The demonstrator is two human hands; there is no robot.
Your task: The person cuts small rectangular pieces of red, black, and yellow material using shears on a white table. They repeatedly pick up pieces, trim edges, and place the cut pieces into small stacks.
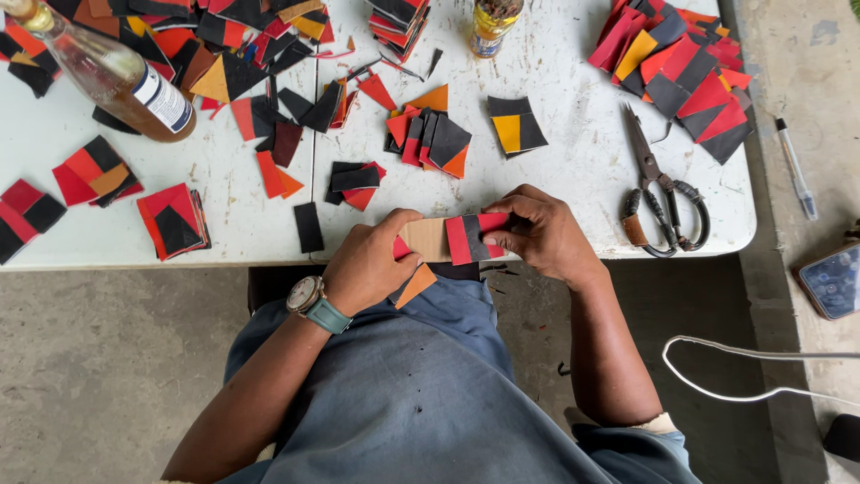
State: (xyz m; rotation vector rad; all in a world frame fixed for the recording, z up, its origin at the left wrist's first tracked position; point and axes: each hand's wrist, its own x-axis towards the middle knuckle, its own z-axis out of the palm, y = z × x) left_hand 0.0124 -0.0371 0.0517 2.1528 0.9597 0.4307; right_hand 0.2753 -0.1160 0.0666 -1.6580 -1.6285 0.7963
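A strip of joined leather pieces (451,238), tan, red and black, is being held level over the near edge of the white counter (573,170). It is being pinched at its tan end by the left hand (369,264), whose fingers are curled shut around it, with an orange scrap (415,285) poking out beneath that hand. The red and black end is being gripped by the right hand (540,235), thumb and fingertips closed on it. A watch (307,294) with a teal band is being worn on the left wrist.

On the counter, small stacks and loose cut pieces in red, black and orange (428,136) are being kept spread out just beyond the hands, and a larger heap (681,72) is lying at the far right corner. Scissors (661,195) are resting near the right hand. A glass bottle (107,72) of amber liquid is lying tilted at the far left. A pen (795,168) and a phone (833,280) are lying on the floor to the right.
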